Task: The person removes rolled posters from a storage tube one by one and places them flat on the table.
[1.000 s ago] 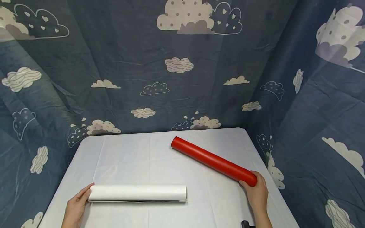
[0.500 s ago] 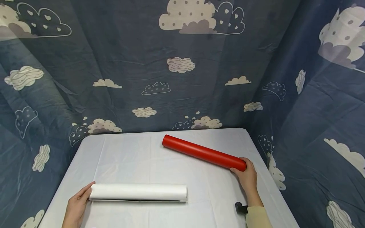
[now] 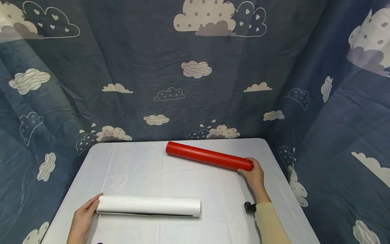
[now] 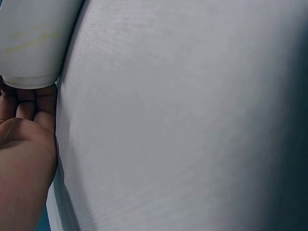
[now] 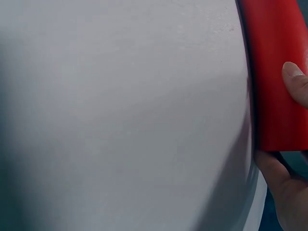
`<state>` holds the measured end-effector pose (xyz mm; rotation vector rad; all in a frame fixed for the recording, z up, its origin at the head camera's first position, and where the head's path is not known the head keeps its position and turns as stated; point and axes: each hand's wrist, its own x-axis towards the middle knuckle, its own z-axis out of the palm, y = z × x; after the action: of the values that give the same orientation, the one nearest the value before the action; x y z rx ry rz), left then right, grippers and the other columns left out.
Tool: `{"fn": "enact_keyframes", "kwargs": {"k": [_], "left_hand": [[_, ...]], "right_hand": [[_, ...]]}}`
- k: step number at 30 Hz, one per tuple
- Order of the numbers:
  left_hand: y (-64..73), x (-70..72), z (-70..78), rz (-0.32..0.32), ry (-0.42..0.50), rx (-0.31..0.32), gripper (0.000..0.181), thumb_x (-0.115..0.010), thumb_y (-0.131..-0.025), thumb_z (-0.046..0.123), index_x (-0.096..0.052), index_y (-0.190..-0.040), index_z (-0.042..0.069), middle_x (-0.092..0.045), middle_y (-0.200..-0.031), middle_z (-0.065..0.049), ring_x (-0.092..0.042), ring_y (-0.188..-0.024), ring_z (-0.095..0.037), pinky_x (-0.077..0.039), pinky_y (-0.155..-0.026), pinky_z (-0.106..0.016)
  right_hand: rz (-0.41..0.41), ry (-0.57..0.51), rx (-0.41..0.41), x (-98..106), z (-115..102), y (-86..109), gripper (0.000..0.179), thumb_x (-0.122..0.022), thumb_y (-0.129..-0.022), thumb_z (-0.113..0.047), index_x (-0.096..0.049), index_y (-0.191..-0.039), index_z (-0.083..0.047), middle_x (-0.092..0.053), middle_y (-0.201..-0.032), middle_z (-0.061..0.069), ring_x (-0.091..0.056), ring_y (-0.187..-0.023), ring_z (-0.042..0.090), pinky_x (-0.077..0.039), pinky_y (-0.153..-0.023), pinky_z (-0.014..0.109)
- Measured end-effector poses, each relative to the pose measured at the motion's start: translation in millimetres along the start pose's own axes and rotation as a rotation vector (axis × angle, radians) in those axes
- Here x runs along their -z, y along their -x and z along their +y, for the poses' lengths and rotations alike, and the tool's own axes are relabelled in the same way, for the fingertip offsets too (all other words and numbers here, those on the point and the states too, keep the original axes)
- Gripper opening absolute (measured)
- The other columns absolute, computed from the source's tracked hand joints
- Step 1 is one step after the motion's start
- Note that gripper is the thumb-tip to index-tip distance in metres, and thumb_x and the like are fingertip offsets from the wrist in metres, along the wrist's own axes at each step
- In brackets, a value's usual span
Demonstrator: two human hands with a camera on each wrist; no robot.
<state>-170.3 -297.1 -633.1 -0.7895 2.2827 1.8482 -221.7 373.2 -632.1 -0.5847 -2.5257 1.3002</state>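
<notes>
Across the near left of the table lies a white paper roll (image 3: 149, 205); faint yellow lettering shows on it in the left wrist view. My left hand (image 3: 83, 215) holds its left end, with fingertips behind the rim and the thumb in front. Farther back, a red paper roll (image 3: 210, 156) lies at a slant, its left end nearest the table's back edge. My right hand (image 3: 253, 173) grips its right end. In the right wrist view the thumb (image 5: 296, 82) lies on the red roll's surface, and some of the other fingers are hidden or cut off.
Both rolls are on a white-covered table (image 3: 182, 230). A dark blue curtain (image 3: 137, 61) with cloud prints hangs behind and at both sides. A small black device (image 3: 250, 207) sits at the right wrist, beside a pale yellow sleeve (image 3: 269, 222).
My right hand has moved the red roll left and toward the back of the table, and the roll has turned to a flatter slant. The left hand and white roll have stayed put.
</notes>
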Motion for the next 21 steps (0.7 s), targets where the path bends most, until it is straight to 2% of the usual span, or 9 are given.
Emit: {"fn": "enact_keyframes", "kwargs": {"k": [4, 7, 9, 13, 15, 18, 21], "left_hand": [[-1.2, -0.1, 0.5, 0.000, -0.013, 0.014, 0.070, -0.066, -0.101, 0.054, -0.052, -0.156, 0.011, -0.060, -0.100, 0.043, -0.053, -0.122, 0.015, -0.050, -0.084, 0.000], [-1.4, -0.1, 0.5, -0.003, -0.009, 0.018, 0.071, -0.066, -0.101, 0.054, -0.052, -0.156, 0.011, -0.060, -0.101, 0.043, -0.052, -0.132, 0.009, -0.049, -0.085, 0.000], [-1.3, 0.2, 0.7, -0.010, -0.013, 0.017, 0.072, -0.066, -0.100, 0.056, -0.052, -0.156, 0.012, -0.060, -0.102, 0.044, -0.052, -0.127, 0.014, -0.049, -0.085, 0.000], [-0.5, 1.6, 1.9, -0.025, -0.019, 0.013, 0.075, -0.067, -0.099, 0.058, -0.053, -0.155, 0.012, -0.060, -0.102, 0.044, -0.051, -0.103, 0.028, -0.049, -0.085, 0.000], [-0.4, 2.8, 2.3, -0.031, -0.032, 0.014, 0.075, -0.067, -0.099, 0.059, -0.053, -0.155, 0.012, -0.060, -0.103, 0.045, -0.050, -0.100, 0.029, -0.049, -0.085, 0.000], [0.0, 4.5, 3.3, -0.043, -0.046, 0.026, 0.076, -0.066, -0.098, 0.062, -0.053, -0.156, 0.014, -0.059, -0.107, 0.044, -0.053, -0.128, 0.018, -0.048, -0.086, 0.001], [-0.8, 6.0, 3.7, -0.057, -0.060, 0.032, 0.077, -0.063, -0.099, 0.063, -0.051, -0.157, 0.015, -0.057, -0.113, 0.044, -0.041, -0.154, -0.008, -0.047, -0.088, 0.001]], "right_hand": [[-0.015, 0.001, 0.010, -8.6, -5.4, -14.6, 0.074, -0.085, -0.090, -0.010, -0.048, -0.154, -0.009, -0.049, -0.157, 0.022, -0.044, -0.140, 0.044, -0.040, -0.120, 0.067], [-0.023, 0.002, 0.012, -14.6, -9.1, -26.0, 0.074, -0.085, -0.090, -0.011, -0.048, -0.153, -0.009, -0.049, -0.158, 0.021, -0.045, -0.141, 0.044, -0.040, -0.121, 0.066], [-0.032, -0.003, 0.014, -17.9, -12.1, -33.3, 0.074, -0.085, -0.090, -0.011, -0.048, -0.153, -0.009, -0.049, -0.158, 0.021, -0.045, -0.141, 0.044, -0.040, -0.121, 0.066], [-0.057, -0.019, 0.010, -25.0, -18.4, -46.3, 0.074, -0.085, -0.090, -0.011, -0.047, -0.154, -0.009, -0.049, -0.158, 0.020, -0.044, -0.141, 0.043, -0.042, -0.121, 0.065], [-0.073, -0.029, 0.010, -29.6, -21.8, -52.5, 0.075, -0.085, -0.090, -0.011, -0.047, -0.154, -0.009, -0.049, -0.158, 0.020, -0.044, -0.142, 0.043, -0.042, -0.121, 0.064], [-0.093, -0.033, 0.017, -37.6, -27.9, -62.2, 0.075, -0.085, -0.089, -0.010, -0.047, -0.154, -0.009, -0.048, -0.158, 0.020, -0.044, -0.142, 0.043, -0.042, -0.121, 0.063], [-0.109, -0.028, 0.030, -46.4, -35.2, -72.3, 0.074, -0.085, -0.089, -0.010, -0.048, -0.153, -0.009, -0.048, -0.158, 0.021, -0.045, -0.142, 0.044, -0.043, -0.121, 0.064]]}}
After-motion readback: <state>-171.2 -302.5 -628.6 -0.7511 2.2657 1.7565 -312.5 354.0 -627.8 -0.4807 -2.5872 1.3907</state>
